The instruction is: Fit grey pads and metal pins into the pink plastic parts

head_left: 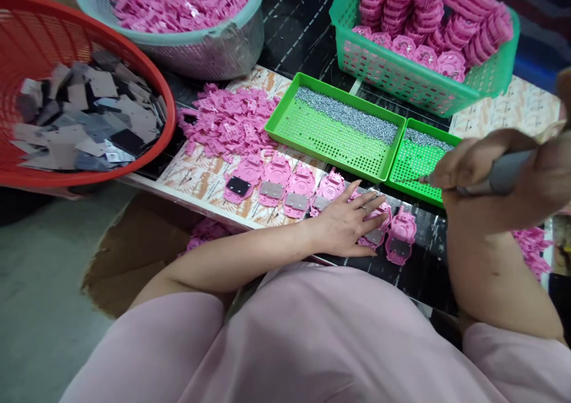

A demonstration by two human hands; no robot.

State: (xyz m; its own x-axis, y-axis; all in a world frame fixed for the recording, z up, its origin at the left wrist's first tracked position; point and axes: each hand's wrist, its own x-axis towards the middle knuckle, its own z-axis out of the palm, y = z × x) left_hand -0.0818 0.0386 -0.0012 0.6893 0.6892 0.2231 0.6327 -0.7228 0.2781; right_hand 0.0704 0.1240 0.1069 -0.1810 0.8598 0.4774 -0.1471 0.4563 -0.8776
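My left hand (pixel 345 221) lies flat with fingers spread over a row of pink plastic housings, covering some of them. Each uncovered one carries a small plate, such as the housing with a black plate (pixel 242 180) at the left end and the housing (pixel 401 236) at the right end. My right hand (pixel 499 171) is wrapped around a grey screwdriver (pixel 504 174). Its thin tip points left, over the smaller green tray (pixel 414 168), where small metal screws (pixel 427 140) lie along the far side. I cannot tell whether the tip touches anything.
The larger green tray (pixel 343 153) also holds screws. Loose pink parts (pixel 234 117) are heaped beside it. A red basket (pixel 156 81) of flat plates stands left, a pale basin (pixel 214 49) of pink pieces behind, and a green basket (pixel 401 87) of stacked pink housings at back right.
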